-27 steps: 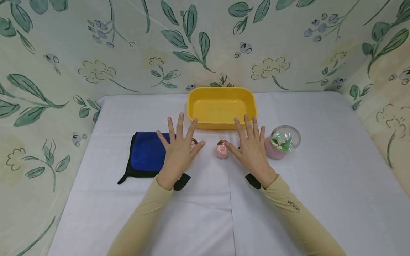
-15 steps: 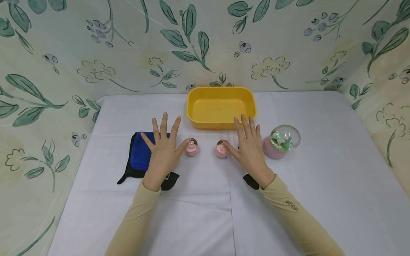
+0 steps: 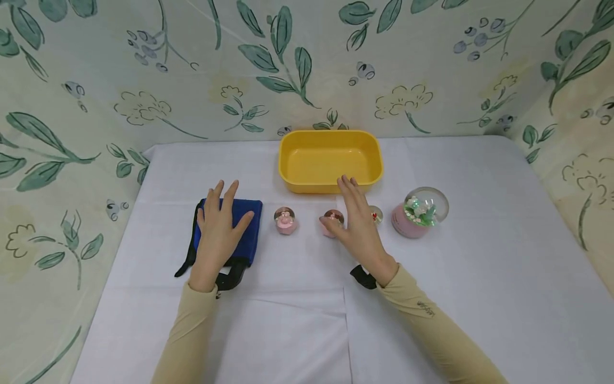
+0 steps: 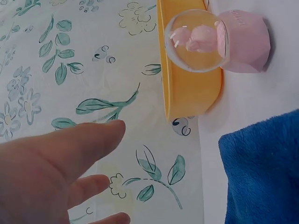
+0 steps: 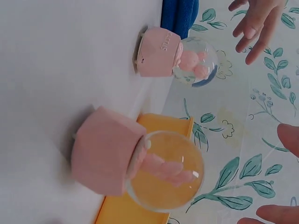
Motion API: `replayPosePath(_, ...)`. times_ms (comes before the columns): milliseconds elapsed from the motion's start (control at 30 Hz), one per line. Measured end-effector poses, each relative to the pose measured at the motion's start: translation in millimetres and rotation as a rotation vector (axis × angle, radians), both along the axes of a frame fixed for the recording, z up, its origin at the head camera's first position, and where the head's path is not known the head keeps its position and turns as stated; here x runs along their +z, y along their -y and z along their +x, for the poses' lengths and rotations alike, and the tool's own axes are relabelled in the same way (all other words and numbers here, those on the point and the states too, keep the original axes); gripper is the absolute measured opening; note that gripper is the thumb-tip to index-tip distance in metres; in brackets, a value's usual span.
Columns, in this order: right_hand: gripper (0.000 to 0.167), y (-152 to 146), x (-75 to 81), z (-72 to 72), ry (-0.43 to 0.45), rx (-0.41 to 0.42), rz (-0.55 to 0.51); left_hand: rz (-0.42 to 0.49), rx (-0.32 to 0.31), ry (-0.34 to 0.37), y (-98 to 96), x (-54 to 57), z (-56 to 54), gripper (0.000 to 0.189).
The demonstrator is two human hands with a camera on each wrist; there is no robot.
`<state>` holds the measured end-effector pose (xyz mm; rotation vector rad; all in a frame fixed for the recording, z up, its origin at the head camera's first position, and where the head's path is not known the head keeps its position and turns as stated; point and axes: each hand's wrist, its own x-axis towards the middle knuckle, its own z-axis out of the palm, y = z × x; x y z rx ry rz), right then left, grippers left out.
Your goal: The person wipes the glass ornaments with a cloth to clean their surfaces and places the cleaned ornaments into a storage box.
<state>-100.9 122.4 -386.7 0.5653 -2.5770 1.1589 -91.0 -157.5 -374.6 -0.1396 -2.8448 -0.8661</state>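
My left hand [image 3: 218, 234], fingers spread and holding nothing, hovers over a blue cloth with black edging [image 3: 249, 224]. To its right stands a small snow globe with a pink base [image 3: 286, 222]. A second small pink snow globe [image 3: 333, 217] is partly covered by the thumb of my right hand [image 3: 362, 229], whose fingers are extended and grip nothing. Behind that hand another small globe [image 3: 376, 214] peeks out. In the right wrist view the nearer pink snow globe [image 5: 110, 151] shows a pink figure inside its clear dome. A larger snow globe [image 3: 412, 221] with white flowers and green leaves stands farther right.
A yellow tray [image 3: 331, 188] sits at the back of the white-covered table [image 3: 297, 330], behind the small globes. Leaf-patterned fabric [image 3: 192, 80] hangs behind and at both sides. Black straps [image 3: 364, 277] show at the wrists.
My left hand has moved left, off the small pink globe and over the blue cloth. My right hand has shifted slightly left, uncovering the globe behind it.
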Motion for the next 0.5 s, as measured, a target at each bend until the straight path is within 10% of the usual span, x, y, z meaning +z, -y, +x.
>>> replayPosePath(200, 0.083, 12, -1.3, 2.2, -0.013, 0.033, -0.106, 0.083, -0.034, -0.013, 12.6, -5.1, -1.4, 0.074)
replayPosePath(500, 0.084, 31, -5.9, 5.0, 0.0, 0.042, -0.217, 0.183, -0.132, 0.158, 31.4, -15.6, -5.8, 0.067)
